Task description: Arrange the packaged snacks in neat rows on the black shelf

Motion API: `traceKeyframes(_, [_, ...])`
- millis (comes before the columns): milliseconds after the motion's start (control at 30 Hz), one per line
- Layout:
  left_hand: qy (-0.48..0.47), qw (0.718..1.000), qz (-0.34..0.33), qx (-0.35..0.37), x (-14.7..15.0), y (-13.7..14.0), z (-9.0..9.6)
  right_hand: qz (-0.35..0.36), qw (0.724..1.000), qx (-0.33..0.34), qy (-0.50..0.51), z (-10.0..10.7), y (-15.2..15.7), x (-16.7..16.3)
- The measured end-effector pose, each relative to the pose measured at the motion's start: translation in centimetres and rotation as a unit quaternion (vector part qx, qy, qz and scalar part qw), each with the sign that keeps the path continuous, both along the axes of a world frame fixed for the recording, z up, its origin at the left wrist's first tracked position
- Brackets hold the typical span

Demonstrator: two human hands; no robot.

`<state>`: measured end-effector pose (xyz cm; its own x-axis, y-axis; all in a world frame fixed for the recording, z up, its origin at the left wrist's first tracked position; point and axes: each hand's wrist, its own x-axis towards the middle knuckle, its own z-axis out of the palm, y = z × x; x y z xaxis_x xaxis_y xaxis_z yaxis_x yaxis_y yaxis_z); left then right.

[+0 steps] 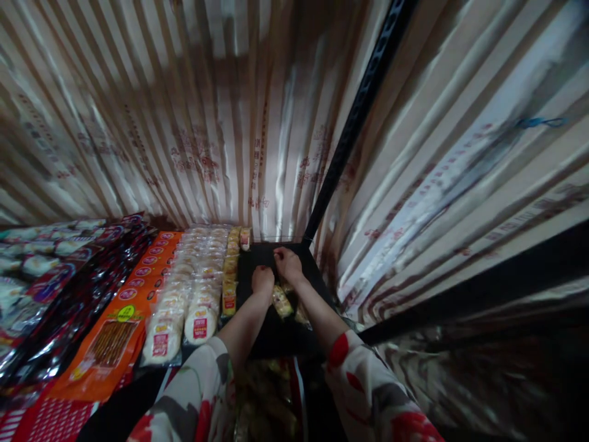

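Note:
My left hand (263,281) is over the black shelf, just right of a column of small yellow snack packets (229,288). Its fingers are curled in; whatever they may hold is hidden. Farther back and to the right, my right hand (288,264) has its fingers bent and pressed together above the shelf, and I cannot make out anything in them. Between my forearms lies a loose yellow packet (281,301), with another partly hidden beneath my right forearm. One small packet with a red label (245,238) stands at the back end of the column.
Left of the column are two rows of round white cakes in clear wrap (200,322), then orange snack bags (120,325) and dark shiny bags (78,313). A black slotted post (354,123) rises at the shelf's back corner. Printed pleated sheeting (276,153) hangs behind. Below sits an open box holding packets (267,399).

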<state>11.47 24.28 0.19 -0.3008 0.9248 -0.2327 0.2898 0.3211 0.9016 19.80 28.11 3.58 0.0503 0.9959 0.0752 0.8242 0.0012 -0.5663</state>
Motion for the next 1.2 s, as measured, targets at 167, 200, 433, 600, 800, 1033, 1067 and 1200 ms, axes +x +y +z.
traceKeyframes(167, [0.054, 0.998, -0.015, -0.029, 0.1, -4.2, 0.9, 0.011, 1.000, 0.015, -0.015, 0.1, -4.2, 2.4])
traceKeyframes(200, [0.063, 0.997, -0.029, -0.024, 0.1, -4.9, 1.1, 0.016, 0.999, 0.025, -0.017, 0.0, -5.2, 2.6])
traceKeyframes(433, [0.175, 0.978, -0.108, 0.030, -0.4, -8.5, 1.3, 0.074, 0.992, 0.083, -0.056, -0.5, -12.5, 3.2])
traceKeyframes(600, [0.248, 0.960, -0.124, 0.037, -1.0, -10.9, 1.1, 0.094, 0.990, 0.094, -0.054, -1.3, -16.5, 3.4])
traceKeyframes(800, [0.295, 0.945, -0.138, 0.028, -1.5, -14.3, 1.2, 0.110, 0.988, 0.094, -0.049, -2.4, -19.5, 3.2])
traceKeyframes(1033, [0.327, 0.932, -0.149, 0.049, -2.4, -18.1, 0.9, 0.151, 0.980, 0.108, -0.070, -3.4, -22.1, 3.5])
traceKeyframes(1067, [0.325, 0.933, -0.148, 0.049, -2.5, -18.4, 0.9, 0.156, 0.979, 0.112, -0.066, -3.7, -22.3, 3.6])
traceKeyframes(1200, [0.292, 0.946, -0.130, 0.047, -2.7, -18.8, 1.2, 0.175, 0.978, 0.115, -0.004, -4.3, -23.0, 4.3])
